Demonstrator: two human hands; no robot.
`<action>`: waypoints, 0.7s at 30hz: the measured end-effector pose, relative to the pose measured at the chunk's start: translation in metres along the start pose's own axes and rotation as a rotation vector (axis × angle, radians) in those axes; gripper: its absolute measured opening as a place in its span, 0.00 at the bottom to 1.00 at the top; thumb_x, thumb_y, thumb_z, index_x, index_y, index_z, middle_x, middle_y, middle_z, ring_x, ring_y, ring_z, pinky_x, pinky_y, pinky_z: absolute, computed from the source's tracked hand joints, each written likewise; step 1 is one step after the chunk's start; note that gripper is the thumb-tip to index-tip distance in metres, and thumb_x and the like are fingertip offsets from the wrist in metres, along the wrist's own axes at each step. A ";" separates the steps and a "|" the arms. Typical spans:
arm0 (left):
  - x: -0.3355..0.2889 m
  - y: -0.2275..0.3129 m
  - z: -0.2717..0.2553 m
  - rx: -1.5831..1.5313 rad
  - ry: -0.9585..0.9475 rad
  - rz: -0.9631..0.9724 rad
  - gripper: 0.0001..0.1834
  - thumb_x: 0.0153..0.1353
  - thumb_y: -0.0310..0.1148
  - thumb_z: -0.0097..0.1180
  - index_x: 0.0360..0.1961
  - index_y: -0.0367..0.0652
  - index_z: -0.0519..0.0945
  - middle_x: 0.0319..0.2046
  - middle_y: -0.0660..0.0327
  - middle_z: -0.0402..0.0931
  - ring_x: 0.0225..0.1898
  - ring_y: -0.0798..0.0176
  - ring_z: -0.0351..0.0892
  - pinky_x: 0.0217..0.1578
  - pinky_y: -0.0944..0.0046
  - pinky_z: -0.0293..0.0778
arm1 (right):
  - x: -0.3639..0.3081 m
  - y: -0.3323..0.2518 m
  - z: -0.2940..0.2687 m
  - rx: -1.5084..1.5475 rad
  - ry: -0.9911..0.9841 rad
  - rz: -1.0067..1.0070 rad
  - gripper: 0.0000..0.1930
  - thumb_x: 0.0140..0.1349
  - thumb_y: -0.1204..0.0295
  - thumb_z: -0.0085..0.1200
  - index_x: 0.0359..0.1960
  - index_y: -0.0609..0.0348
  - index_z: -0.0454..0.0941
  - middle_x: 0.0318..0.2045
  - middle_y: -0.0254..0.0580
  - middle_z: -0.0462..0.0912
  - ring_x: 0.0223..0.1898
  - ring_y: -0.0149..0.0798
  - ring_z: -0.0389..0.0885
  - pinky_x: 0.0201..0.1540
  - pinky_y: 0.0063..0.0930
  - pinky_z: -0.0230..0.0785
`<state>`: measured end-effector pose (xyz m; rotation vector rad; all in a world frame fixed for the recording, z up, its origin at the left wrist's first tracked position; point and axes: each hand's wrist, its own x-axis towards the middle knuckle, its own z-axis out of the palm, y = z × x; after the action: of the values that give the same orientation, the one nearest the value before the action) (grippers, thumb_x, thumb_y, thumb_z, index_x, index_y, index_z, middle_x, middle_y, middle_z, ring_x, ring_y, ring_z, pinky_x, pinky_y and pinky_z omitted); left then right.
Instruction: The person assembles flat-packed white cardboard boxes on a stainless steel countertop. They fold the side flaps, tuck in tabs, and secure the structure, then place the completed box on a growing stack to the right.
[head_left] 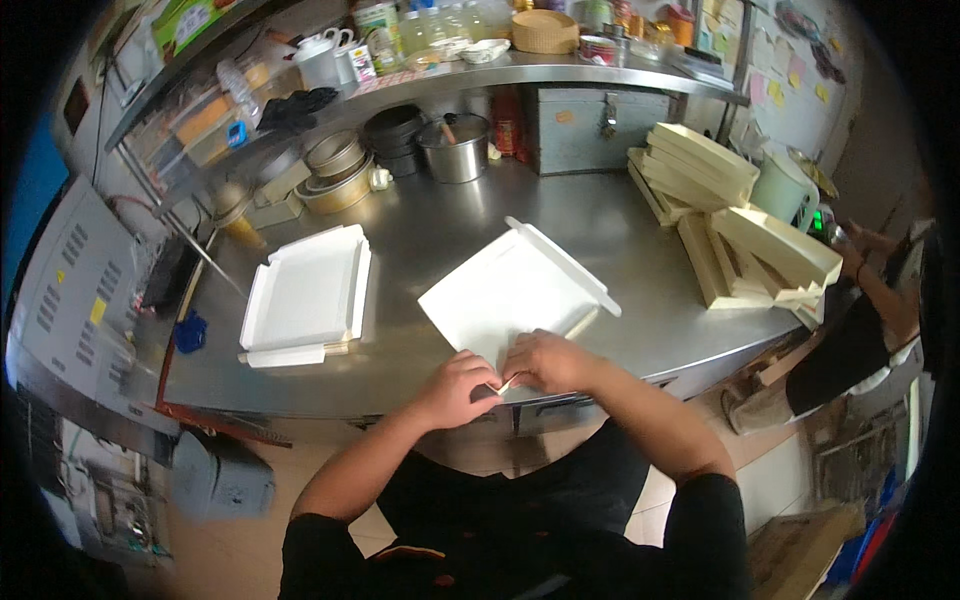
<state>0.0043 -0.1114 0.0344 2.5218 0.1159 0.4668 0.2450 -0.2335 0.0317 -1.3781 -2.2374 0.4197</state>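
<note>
Left hand (462, 390) and right hand (545, 362), close together, pinch the white cardboard (510, 285) at its six-o'clock corner, apparently to control the crease. It lies on the table (415, 245), the white stack (305, 290) apart at nine o'clock, seemingly for elbow room.

Beyond the left hand (462, 390) and the right hand (545, 362) extends a wide steel worktable (410, 285), and its surface reflects a soft, pale light. Farther beyond the hands, a long metal shelf (640, 79) runs above the rear part of this table. To the far right of the hands, small paper notes (774, 90) are fixed on a pale wall. To their far left stands a grey cabinet (70, 300) with rows of dark slots. Nearer than the hands, the floor (780, 475) shows light tiles.
</note>
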 end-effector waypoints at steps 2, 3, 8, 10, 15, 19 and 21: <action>-0.001 -0.014 -0.020 0.039 -0.104 0.032 0.16 0.59 0.36 0.77 0.49 0.51 0.92 0.49 0.62 0.88 0.55 0.52 0.84 0.60 0.50 0.77 | 0.001 0.006 -0.015 0.054 -0.088 0.009 0.06 0.63 0.69 0.70 0.40 0.53 0.89 0.46 0.35 0.87 0.54 0.48 0.84 0.60 0.47 0.74; 0.001 -0.015 -0.029 0.252 -0.097 0.028 0.14 0.60 0.39 0.77 0.47 0.51 0.92 0.49 0.62 0.88 0.54 0.52 0.83 0.60 0.49 0.76 | -0.001 0.005 -0.016 0.095 -0.091 -0.002 0.05 0.63 0.70 0.70 0.39 0.53 0.89 0.47 0.36 0.87 0.55 0.48 0.83 0.60 0.47 0.74; 0.035 -0.031 -0.053 0.180 -0.413 -0.039 0.11 0.65 0.43 0.75 0.41 0.48 0.91 0.46 0.61 0.85 0.50 0.52 0.82 0.56 0.53 0.77 | 0.000 0.001 -0.007 0.184 -0.110 -0.006 0.05 0.63 0.73 0.70 0.38 0.53 0.86 0.47 0.37 0.85 0.56 0.50 0.82 0.61 0.48 0.73; 0.039 -0.031 -0.053 0.154 -0.445 -0.080 0.13 0.65 0.44 0.75 0.39 0.47 0.89 0.45 0.60 0.84 0.50 0.52 0.82 0.56 0.53 0.77 | 0.001 -0.002 -0.008 0.154 -0.144 0.004 0.05 0.63 0.72 0.68 0.39 0.51 0.86 0.46 0.37 0.85 0.56 0.51 0.82 0.61 0.49 0.73; 0.051 -0.019 -0.059 0.112 -0.544 -0.227 0.15 0.64 0.43 0.76 0.40 0.45 0.86 0.44 0.59 0.82 0.52 0.51 0.81 0.56 0.52 0.77 | -0.003 0.000 -0.008 0.030 -0.187 0.015 0.05 0.64 0.70 0.66 0.40 0.46 0.85 0.45 0.38 0.84 0.56 0.50 0.82 0.60 0.50 0.72; 0.050 -0.023 -0.061 0.167 -0.541 -0.138 0.16 0.63 0.42 0.77 0.43 0.45 0.85 0.45 0.59 0.84 0.54 0.50 0.80 0.56 0.52 0.77 | -0.002 -0.002 -0.008 0.046 -0.162 0.010 0.06 0.63 0.71 0.67 0.41 0.46 0.86 0.45 0.38 0.85 0.56 0.50 0.82 0.63 0.50 0.70; 0.050 -0.025 -0.060 0.180 -0.537 -0.087 0.16 0.63 0.42 0.77 0.44 0.46 0.86 0.45 0.60 0.85 0.55 0.50 0.79 0.57 0.52 0.77 | -0.004 -0.009 -0.010 0.054 -0.128 0.027 0.07 0.63 0.72 0.66 0.42 0.46 0.86 0.45 0.38 0.85 0.56 0.50 0.82 0.64 0.51 0.70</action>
<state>0.0301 -0.0503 0.0824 2.7098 0.0628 -0.2735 0.2454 -0.2408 0.0432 -1.3906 -2.2926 0.5888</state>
